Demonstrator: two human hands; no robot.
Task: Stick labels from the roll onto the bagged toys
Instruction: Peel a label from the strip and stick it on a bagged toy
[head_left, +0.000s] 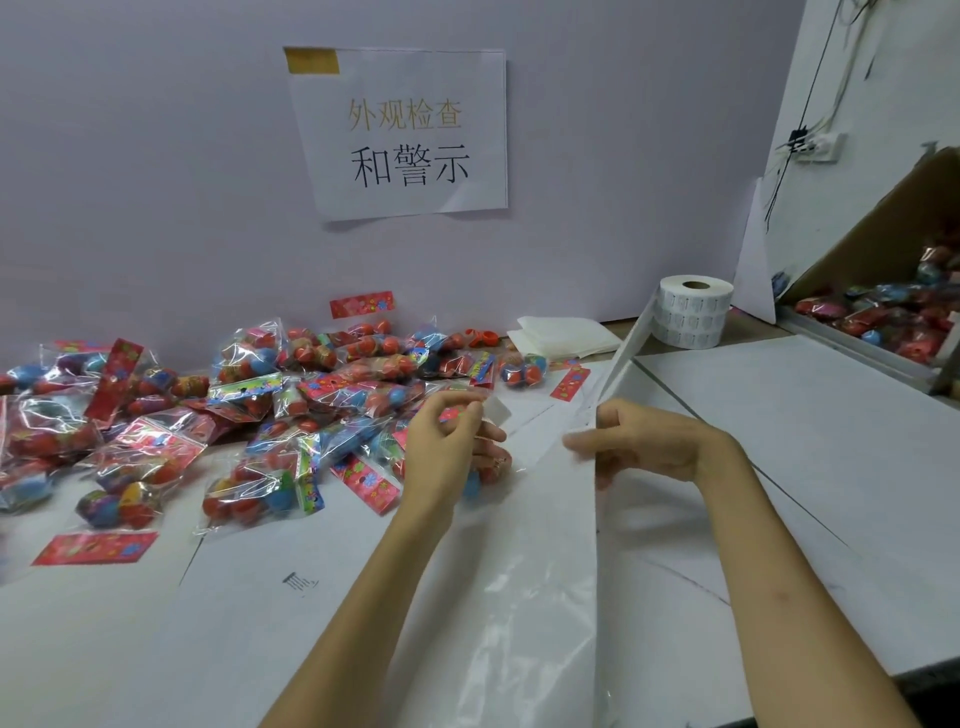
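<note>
- Label strip (626, 353) runs from the roll (693, 312) at the table's (831, 441) back through my right grip (644, 441), which is curled round it. It is thin, limp paper, best held by its edges.
- My left grip (452, 441) pinches what looks like a peeled label (496, 413) above a bagged toy (488, 470) in slippery film.
- Right fingertips blur; the toy sits half hidden under my left grip.

Back wall (156, 156) is a plain pale lilac, with a white paper sign (405, 135) stuck up by a strip of yellowish tape (311, 61) at its top left corner. The surface (779, 441) is covered in white sheets with dark seams. Past its right edge there's a white side wall (883, 78) with a socket strip (820, 145) and dangling cables (823, 67). Lighting's even, pretty flat.
</note>
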